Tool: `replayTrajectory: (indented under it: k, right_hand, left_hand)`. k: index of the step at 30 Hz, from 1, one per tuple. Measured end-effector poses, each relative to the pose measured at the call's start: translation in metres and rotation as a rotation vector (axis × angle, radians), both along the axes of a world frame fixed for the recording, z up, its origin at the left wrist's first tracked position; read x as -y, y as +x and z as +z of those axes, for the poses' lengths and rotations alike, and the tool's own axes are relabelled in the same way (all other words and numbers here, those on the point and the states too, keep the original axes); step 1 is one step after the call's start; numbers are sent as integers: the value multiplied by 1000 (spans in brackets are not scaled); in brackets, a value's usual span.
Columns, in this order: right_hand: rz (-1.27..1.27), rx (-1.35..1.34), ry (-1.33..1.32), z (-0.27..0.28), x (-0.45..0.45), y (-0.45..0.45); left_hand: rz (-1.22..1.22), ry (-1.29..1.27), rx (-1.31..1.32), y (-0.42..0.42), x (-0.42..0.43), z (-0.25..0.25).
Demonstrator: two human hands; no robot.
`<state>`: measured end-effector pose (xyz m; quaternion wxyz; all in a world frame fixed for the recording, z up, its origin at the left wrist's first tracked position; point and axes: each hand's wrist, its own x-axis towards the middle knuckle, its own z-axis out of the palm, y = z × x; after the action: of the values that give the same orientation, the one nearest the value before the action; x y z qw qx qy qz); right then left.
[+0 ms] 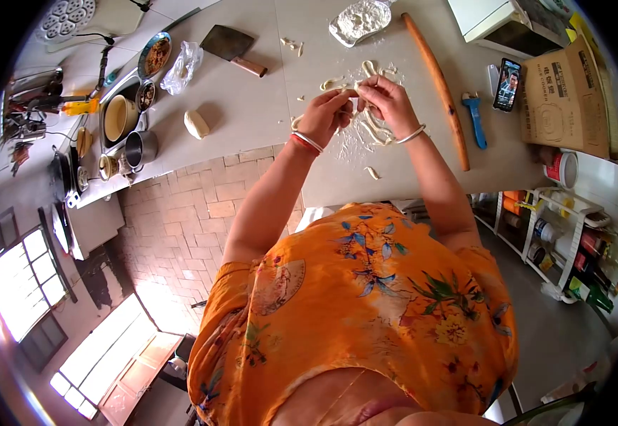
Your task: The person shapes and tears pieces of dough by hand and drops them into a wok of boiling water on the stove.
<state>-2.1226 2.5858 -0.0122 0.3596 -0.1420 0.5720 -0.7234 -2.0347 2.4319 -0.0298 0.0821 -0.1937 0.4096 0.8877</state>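
Observation:
My left hand (326, 113) and my right hand (388, 105) meet over the counter, fingertips pinched together on a small piece of pale dough (354, 92). Under and around them lie dough strips (374, 129) amid scattered flour. A short dough piece (372, 172) rests nearer my body. To the left sits a larger dough lump (197, 124). Above my hands in the view is a bag of flour (360, 23). A long wooden rolling pin (438, 89) lies right of my right hand.
A cleaver (232, 50), a plastic bag (182, 67), a pot (140, 149) and a food plate (155, 55) are at the left. At the right are a blue peeler (475, 121), a phone (507, 85), a cardboard box (564, 101) and a shelf rack (570, 259).

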Motion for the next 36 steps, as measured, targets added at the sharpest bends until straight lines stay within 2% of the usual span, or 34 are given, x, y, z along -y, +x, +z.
replayTrajectory:
  k: [2, 4, 5, 11, 14, 17, 19, 22, 24, 26, 28, 32, 33, 36]
  right_hand:
    - [7, -182, 68, -15, -6, 1]
    - [-59, -440, 68, -28, -8, 6]
    - [-44, -485, 141, -28, -14, 8]
    - [-43, -335, 193, -26, -37, 16]
    - [44, -411, 231, -48, -54, 10]
    - [142, -364, 382, -55, -69, 3]
    - [19, -654, 287, -57, -68, -3]
    - [-9, -623, 231, -38, -66, -9]
    - [38, -460, 221, 4, -58, -13]
    - [45, -506, 7, 27, -42, -5]
    - [101, -480, -134, 40, -25, 6]
    - [193, -345, -187, 45, 7, 25]
    - [162, -456, -198, 40, 15, 28]
    - [256, -221, -192, 49, 33, 40]
  left_hand:
    - [12, 79, -26, -5, -12, -3]
    - [111, 81, 31, -6, -24, -2]
    - [154, 74, 43, -6, -32, 2]
    - [238, -90, -28, -4, -40, 4]
    - [275, -153, -54, -5, -39, 17]
    - [287, -234, -71, -3, -38, 34]
    - [216, -284, -117, 1, -35, 40]
    - [129, -408, -123, 11, -35, 53]
    - [105, -510, -105, 18, -40, 67]
    - [112, -618, -82, 24, -47, 81]
    - [119, -609, -98, 32, -45, 84]
    - [167, -615, -69, 58, -34, 97]
    - [179, -616, -58, 67, -29, 100]
    - [236, -574, -71, 100, -9, 103]
